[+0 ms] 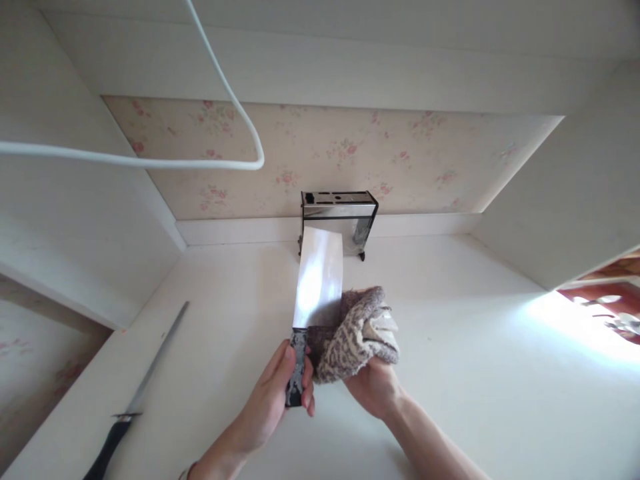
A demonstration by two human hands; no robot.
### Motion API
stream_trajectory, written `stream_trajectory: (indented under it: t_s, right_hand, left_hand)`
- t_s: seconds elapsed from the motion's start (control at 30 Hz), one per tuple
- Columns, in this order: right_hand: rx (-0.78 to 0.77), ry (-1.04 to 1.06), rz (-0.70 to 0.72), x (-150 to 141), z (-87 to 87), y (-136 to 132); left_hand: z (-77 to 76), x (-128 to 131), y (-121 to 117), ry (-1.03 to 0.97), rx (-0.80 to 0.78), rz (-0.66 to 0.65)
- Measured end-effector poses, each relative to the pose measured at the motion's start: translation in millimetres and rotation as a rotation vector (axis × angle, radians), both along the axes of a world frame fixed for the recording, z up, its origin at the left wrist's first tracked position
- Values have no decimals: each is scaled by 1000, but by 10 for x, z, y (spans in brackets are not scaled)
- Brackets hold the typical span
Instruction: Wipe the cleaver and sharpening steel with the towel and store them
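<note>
My left hand (274,393) is wrapped round the worn black handle of a cleaver (320,273). The broad shiny blade points away from me, and light glares off its middle. In my right hand (374,387) is a bunched brown and cream patterned cloth (357,333), lying against the lower right edge of the blade. My right fingers are mostly hidden under the cloth. Behind the blade tip stands a steel and black knife block (339,208) with slots in its top, partly covered by the cleaver.
A honing steel (157,363) with a black handle lies at the left of the white counter (445,400). A white cable (150,162) hangs bent at the upper left. White panels flank both sides, and flowered wallpaper (320,153) covers the back wall.
</note>
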State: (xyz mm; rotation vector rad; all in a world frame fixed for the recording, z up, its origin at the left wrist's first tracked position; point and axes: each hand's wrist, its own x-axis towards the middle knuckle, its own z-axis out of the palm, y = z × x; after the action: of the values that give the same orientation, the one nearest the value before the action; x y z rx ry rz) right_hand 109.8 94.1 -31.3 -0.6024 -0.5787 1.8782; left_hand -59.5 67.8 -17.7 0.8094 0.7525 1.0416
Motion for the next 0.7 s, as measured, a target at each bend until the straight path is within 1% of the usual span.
stream_trajectory:
  t_s: [0.07, 0.1, 0.17, 0.23, 0.3, 0.33, 0.43, 0.47, 0.5, 0.57, 0.63, 0.7]
  right_hand:
    - [-13, -18, 111, -101, -16, -85]
    - [-35, -38, 122, -137, -27, -110]
    - [-78, -101, 74, -180, -46, -131]
    - [-99, -169, -4, -189, -43, -128]
    - [-103, -200, -38, -179, -9, -122]
    - [-102, -198, -25, -169, 16, -121]
    - [-96, -155, 94, -127, 98, -115]
    - [-93, -143, 103, -108, 119, -106]
    - [-91, -139, 76, -85, 134, -92]
    - [-95, -155, -61, -30, 144, -48]
    - [-103, -175, -201, 34, 133, 5]
    - [-116, -180, -270, 95, 122, 51]
  left_hand:
    - [-34, 32, -20, 148, 25, -96]
    - [-41, 42, -33, 228, 46, -141]
    - [-37, 51, -59, 361, 98, -205]
    - [-23, 54, -84, 429, 140, -251]
    - [-20, 61, -105, 430, 138, -276]
    - [-26, 69, -114, 410, 123, -277]
    - [-73, 104, -122, 280, 80, -229]
    - [-90, 115, -119, 220, 75, -203]
    - [-104, 123, -114, 162, 78, -177]
    - [-114, 123, -101, 86, 91, -135]
    - [-98, 101, -89, 78, 90, -121]
    - [-66, 63, -82, 107, 78, -124]
